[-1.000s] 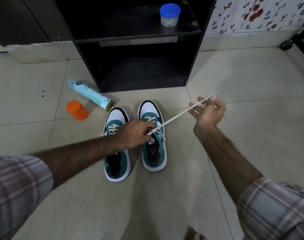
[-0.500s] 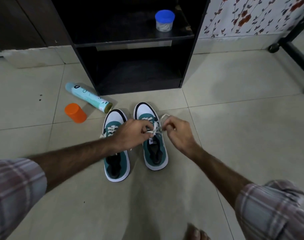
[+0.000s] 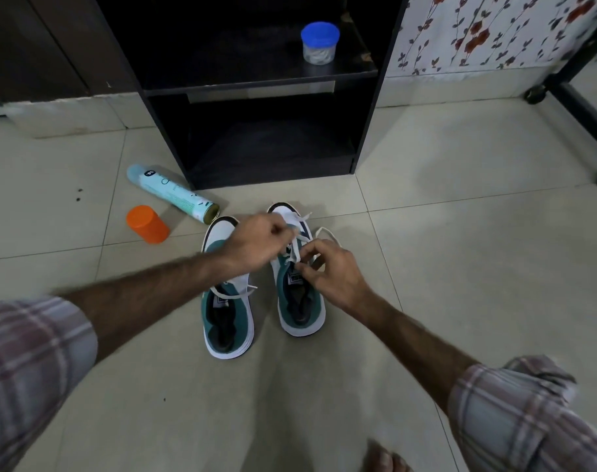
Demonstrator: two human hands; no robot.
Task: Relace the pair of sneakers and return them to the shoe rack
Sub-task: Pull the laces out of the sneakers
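Two teal and white sneakers stand side by side on the tiled floor, toes toward the black shoe rack. The left sneaker has its white lace lying loosely across the tongue. Over the right sneaker both hands work the white lace. My left hand reaches across the left sneaker's toe and pinches a strand near the right sneaker's toe. My right hand pinches the lace at the eyelets, a loop trailing beside it.
A pale blue spray can lies on the floor left of the rack, with its orange cap beside it. A blue-lidded jar stands on the rack's upper shelf. A wheeled black frame is at far right. My bare toes show at the bottom.
My right hand came back from pulling the lace out to the right and now pinches it at the eyelets. My left hand shifted forward toward the toe.
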